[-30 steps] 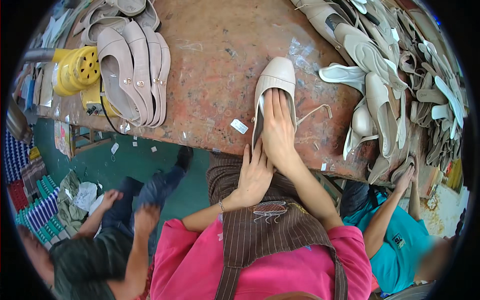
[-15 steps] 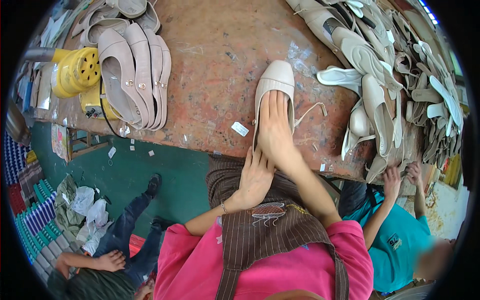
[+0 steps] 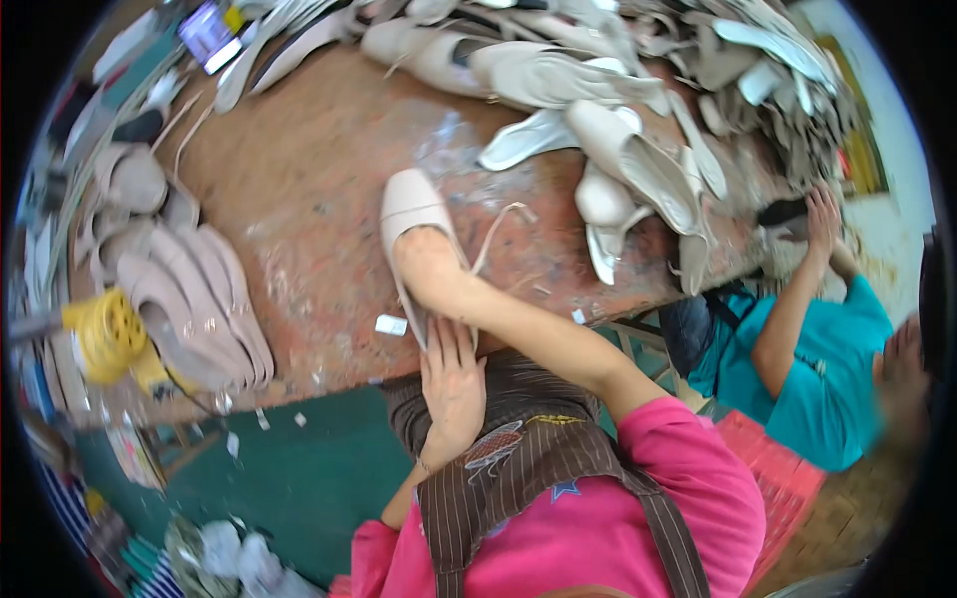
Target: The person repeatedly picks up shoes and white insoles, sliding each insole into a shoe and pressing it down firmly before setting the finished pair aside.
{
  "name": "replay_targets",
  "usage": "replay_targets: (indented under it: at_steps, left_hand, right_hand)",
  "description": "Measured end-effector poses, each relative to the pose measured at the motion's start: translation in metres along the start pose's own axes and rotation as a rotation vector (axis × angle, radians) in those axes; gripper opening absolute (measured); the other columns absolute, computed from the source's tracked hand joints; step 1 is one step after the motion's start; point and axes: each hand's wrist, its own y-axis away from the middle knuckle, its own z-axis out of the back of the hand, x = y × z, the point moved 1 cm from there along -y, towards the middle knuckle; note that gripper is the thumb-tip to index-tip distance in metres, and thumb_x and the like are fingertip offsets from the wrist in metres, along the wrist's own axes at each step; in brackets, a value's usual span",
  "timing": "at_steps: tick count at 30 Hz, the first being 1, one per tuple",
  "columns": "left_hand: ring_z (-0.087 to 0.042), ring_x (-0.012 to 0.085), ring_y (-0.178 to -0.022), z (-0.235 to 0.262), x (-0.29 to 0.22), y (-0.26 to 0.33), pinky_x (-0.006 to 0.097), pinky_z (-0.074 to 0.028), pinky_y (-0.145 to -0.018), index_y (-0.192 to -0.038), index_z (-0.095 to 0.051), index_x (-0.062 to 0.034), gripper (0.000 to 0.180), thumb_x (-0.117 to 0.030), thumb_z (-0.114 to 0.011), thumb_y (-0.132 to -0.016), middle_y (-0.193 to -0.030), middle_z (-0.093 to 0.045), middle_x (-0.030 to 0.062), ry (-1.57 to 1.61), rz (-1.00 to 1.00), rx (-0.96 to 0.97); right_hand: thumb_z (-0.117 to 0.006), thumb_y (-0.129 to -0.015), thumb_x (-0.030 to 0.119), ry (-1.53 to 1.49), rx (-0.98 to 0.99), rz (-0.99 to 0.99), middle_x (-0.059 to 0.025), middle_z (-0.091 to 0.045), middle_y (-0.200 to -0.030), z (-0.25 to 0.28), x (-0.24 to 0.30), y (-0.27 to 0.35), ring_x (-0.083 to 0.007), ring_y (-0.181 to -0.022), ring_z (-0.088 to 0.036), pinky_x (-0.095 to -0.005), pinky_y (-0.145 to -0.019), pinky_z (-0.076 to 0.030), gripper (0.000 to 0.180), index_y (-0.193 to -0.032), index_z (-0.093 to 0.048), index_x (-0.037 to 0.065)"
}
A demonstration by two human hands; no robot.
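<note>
A beige square-toed shoe (image 3: 415, 197) lies on the worn table, toe pointing away from me. My right hand (image 3: 429, 269) reaches deep into its opening, so its fingers are hidden by the toe part. Against the heel end rests my left hand (image 3: 456, 387), fingers stretched out and close together. Beside the shoe, a thin beige strap (image 3: 500, 231) trails to the right over the tabletop. A small white label (image 3: 391, 325) lies just left of the heel.
Several matching shoes (image 3: 204, 299) stand in a row at left, next to a yellow tool (image 3: 108, 334). Shoes and white insoles (image 3: 528, 138) pile up at the back and right. A co-worker in teal (image 3: 797, 369) works at the right edge; a red seat (image 3: 753, 478) is nearby.
My right hand has slid further into the shoe, its fingers now out of sight. The view has turned and shifted; the seated person at lower left is out of view.
</note>
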Motion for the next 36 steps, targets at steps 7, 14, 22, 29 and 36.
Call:
replay_targets:
  at_steps: [7,14,22,29,36]
  left_hand:
    - [-0.038,0.0402,-0.136,0.011,-0.004,-0.012,0.068,-0.014,-0.112,-0.134,-0.047,0.0047,0.061,-0.028,-0.068,-0.087,-0.139,-0.048,0.0235,0.02,0.016,-0.019]
    - [-0.045,0.0391,-0.129,0.016,0.008,-0.076,0.052,-0.036,-0.107,-0.101,-0.057,-0.0027,0.03,-0.02,-0.07,-0.08,-0.137,-0.051,0.0212,-0.026,0.094,-0.221]
    - [-0.059,0.0153,-0.096,0.106,0.082,-0.093,0.031,-0.047,-0.087,-0.099,-0.064,0.0006,0.025,0.003,-0.069,-0.075,-0.104,-0.066,0.006,0.847,0.109,-0.33]
    - [-0.062,0.0195,-0.096,0.3,0.163,-0.138,0.032,-0.046,-0.088,-0.106,-0.064,0.0016,0.023,-0.007,-0.069,-0.086,-0.102,-0.068,0.0095,-0.52,0.401,-0.932]
    - [-0.062,0.0203,-0.104,0.185,0.132,-0.16,0.032,-0.047,-0.094,-0.114,-0.064,-0.0024,0.028,-0.011,-0.069,-0.089,-0.108,-0.067,0.0108,0.373,0.146,-0.495]
  right_hand:
    - [-0.06,-0.079,0.008,-0.509,-0.306,0.172,-0.0164,-0.063,-0.111,0.085,-0.034,0.09,-0.0354,-0.104,-0.061,-0.0403,-0.091,-0.05,0.026,-0.104,-0.068,0.004]
    - [-0.058,-0.08,-0.002,0.052,-0.819,-0.604,-0.0198,-0.062,-0.119,0.147,-0.19,0.166,-0.0394,-0.115,-0.056,-0.0443,-0.103,-0.043,0.042,-0.122,-0.061,0.001]
    - [-0.058,-0.085,-0.001,-0.078,-0.745,-0.647,-0.0207,-0.056,-0.135,0.131,-0.236,0.201,-0.0373,-0.126,-0.052,-0.0404,-0.108,-0.04,0.042,-0.126,-0.061,0.004]
    - [-0.057,-0.084,-0.005,-0.128,-0.785,-0.594,-0.02,-0.057,-0.134,0.128,-0.21,0.176,-0.0379,-0.128,-0.051,-0.0435,-0.106,-0.041,0.032,-0.113,-0.068,0.004]
    - [-0.057,-0.085,-0.005,-0.087,-0.794,-0.342,-0.0135,-0.061,-0.129,0.16,-0.204,0.109,-0.0336,-0.13,-0.05,-0.0445,-0.107,-0.04,0.032,-0.113,-0.068,0.006]
